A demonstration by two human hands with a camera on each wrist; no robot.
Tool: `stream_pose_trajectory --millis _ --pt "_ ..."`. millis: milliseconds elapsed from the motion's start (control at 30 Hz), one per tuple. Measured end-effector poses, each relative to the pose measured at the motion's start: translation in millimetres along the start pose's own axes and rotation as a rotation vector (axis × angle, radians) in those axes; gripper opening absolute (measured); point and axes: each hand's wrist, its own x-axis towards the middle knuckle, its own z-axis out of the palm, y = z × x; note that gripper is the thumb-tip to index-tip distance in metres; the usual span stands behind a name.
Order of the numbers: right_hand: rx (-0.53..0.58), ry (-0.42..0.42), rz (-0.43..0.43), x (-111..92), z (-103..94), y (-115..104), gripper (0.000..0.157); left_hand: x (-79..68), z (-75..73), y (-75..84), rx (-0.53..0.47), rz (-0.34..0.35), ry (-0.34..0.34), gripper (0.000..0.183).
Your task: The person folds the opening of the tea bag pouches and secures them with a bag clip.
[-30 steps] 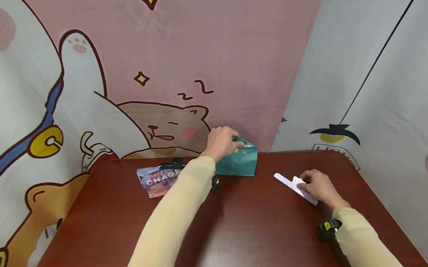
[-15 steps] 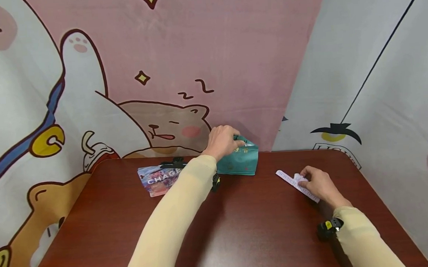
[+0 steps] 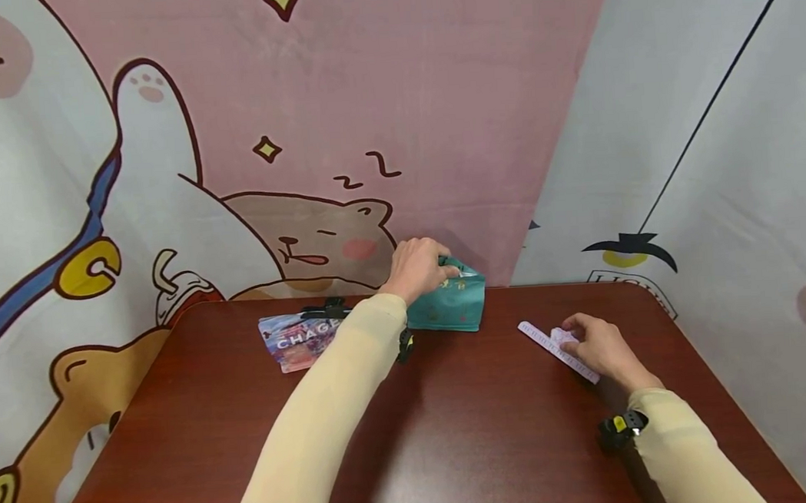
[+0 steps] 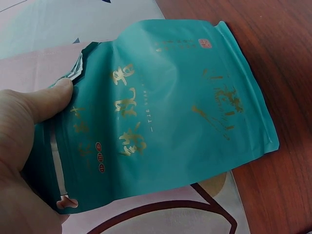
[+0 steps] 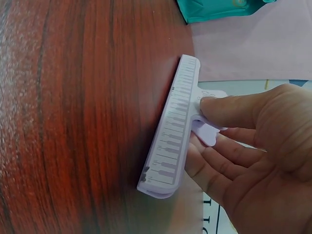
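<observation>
A teal foil tea pouch (image 4: 165,107) with gold lettering is gripped along its top edge by my left hand (image 3: 418,270), thumb across the front. In the head view the pouch stands near the back of the table, its left part hidden behind that hand. Over at the right, my right hand (image 3: 603,347) pinches a long lilac clip (image 5: 170,126) printed with a piano-key pattern. The thumb (image 5: 234,109) rests on one handle of the clip, with the fingers on the other side. The clip's long jaws look closed in the right wrist view.
A colourful pouch (image 3: 301,341) lettered "CHAGE" lies at the table's back left, partly behind my left forearm, with a black clip (image 3: 330,309) on its top edge. The brown table (image 3: 483,431) meets a cartoon-printed cloth (image 3: 471,124) at the back.
My right hand and the lilac clip have shifted slightly up and away from me compared with a second ago. The left hand and the teal pouch look unchanged.
</observation>
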Motion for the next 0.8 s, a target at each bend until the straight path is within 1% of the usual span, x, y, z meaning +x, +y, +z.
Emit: stream_pose_trajectory --millis 200,467,633,800 --pt "-0.007 -0.021 0.03 -2 -2.1 -2 0.042 -0.3 0.8 -0.2 0.003 0.003 0.002 0.029" --pt "-0.023 -0.023 0.014 -3 -5.1 -5 0.042 -0.4 0.5 -0.7 -0.006 0.009 0.011 0.03" --pt "-0.021 -0.016 0.021 -4 -9.3 -7 0.043 0.0 0.0 -0.9 -0.012 0.018 0.023 0.029" --pt "-0.02 0.01 0.001 -3 -10.6 -8 0.04 -0.3 0.0 -0.9 -0.018 0.019 0.018 0.028"
